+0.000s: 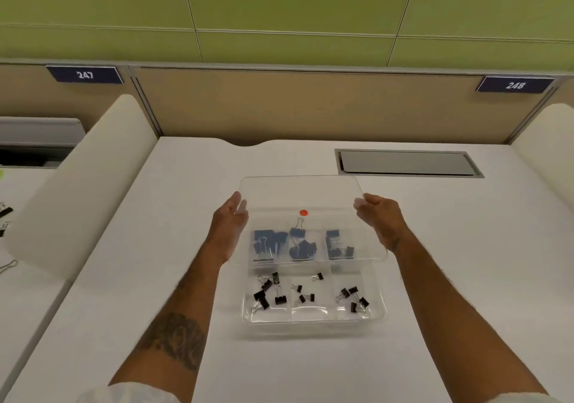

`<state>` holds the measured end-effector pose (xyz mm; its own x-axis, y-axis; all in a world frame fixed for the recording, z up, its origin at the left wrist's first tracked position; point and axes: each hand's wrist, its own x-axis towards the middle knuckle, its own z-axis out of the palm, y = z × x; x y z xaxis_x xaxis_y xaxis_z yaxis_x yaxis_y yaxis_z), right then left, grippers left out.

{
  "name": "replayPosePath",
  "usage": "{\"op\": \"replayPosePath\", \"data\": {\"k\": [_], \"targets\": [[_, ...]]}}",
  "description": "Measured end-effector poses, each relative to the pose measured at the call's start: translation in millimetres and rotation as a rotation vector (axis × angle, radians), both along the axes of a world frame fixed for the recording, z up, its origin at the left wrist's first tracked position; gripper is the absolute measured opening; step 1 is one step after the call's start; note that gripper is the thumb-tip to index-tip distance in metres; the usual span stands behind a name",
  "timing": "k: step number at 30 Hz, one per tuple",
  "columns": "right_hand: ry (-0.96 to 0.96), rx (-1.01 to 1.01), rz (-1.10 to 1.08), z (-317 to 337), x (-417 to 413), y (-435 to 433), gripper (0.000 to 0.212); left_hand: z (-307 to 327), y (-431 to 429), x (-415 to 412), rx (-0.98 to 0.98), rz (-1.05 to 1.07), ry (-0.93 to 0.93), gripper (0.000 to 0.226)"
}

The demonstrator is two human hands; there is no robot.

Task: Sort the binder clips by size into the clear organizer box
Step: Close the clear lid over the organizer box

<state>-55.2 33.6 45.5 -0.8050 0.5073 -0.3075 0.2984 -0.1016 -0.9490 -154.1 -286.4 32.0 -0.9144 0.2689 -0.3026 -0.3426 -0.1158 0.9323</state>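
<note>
Above the box, left hand and right hand hold lid.

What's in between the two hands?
The head view shows a clear lid, with an orange dot, held between the left hand and right hand above the box.

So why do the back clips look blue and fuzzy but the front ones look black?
Head view: the back clips sit behind the held-up clear lid, which hazes and tints them; the front clips show directly, sharper; the whole picture is slightly soft.
</note>
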Motion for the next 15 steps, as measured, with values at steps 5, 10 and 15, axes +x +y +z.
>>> {"op": "replayPosePath", "data": {"k": [5, 10, 15], "targets": [[-0.085, 0.244, 0.033, -23.9, 27.6, -8.1, 0.048, -31.6, -0.9, 39.3, -0.396, -0.066, 0.090, 0.055], [-0.109, 0.334, 0.017, -49.8, 59.8, -17.6, 0.041, -58.5, -4.6, 70.6, -0.505, -0.088, 0.106, 0.052], [-0.128, 0.389, 0.034, -66.6, 78.8, -26.5, 0.036, -60.7, -1.6, 77.4, -0.587, -0.080, 0.204, 0.054]]}}
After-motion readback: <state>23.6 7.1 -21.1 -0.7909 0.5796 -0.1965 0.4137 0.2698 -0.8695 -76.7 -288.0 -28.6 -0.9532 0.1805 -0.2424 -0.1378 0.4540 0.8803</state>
